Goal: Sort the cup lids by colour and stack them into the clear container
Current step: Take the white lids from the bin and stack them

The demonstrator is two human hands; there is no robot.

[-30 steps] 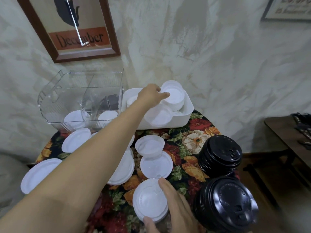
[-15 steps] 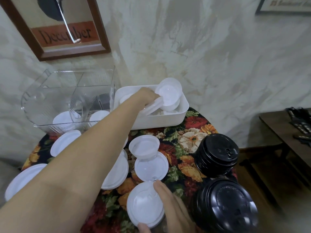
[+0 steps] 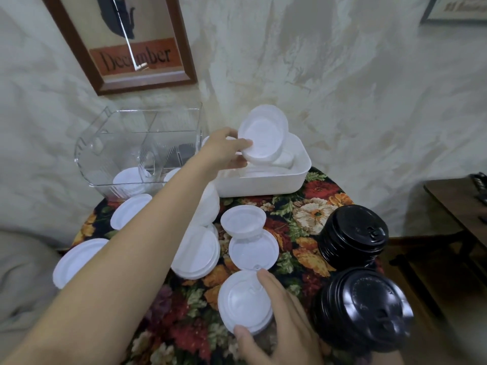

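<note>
Head camera view, looking down at a small round surface (image 3: pixel 303 214) covered with a dark floral cloth, set against a pale plastered wall. The left hand (image 3: pixel 224 151) reaches to the back edge, where its thumb and fingers (image 3: pixel 242 143) pinch the rim of the tilted white lids (image 3: pixel 263 138), a short nested stack held in the air above a white tub (image 3: pixel 263 183) with more white lids lying inside it. The clear container (image 3: pixel 105 143) stands at the back left corner, just beside the tub, and a few white lids (image 3: pixel 129 180) lie on its floor. At the front edge the right hand (image 3: pixel 276 325) grips the front white lid (image 3: pixel 243 301), one finger curled over its far rim and the thumb on its near rim; what lies under this lid cannot be told. Loose white lids (image 3: pixel 253 248) are scattered across the middle and left of the surface, partly hidden by the left forearm. Two stacks of black lids (image 3: pixel 353 235) stand along the right edge, one behind the other. A framed picture (image 3: pixel 131 48) reading "December" hangs on the wall above the container.
</note>
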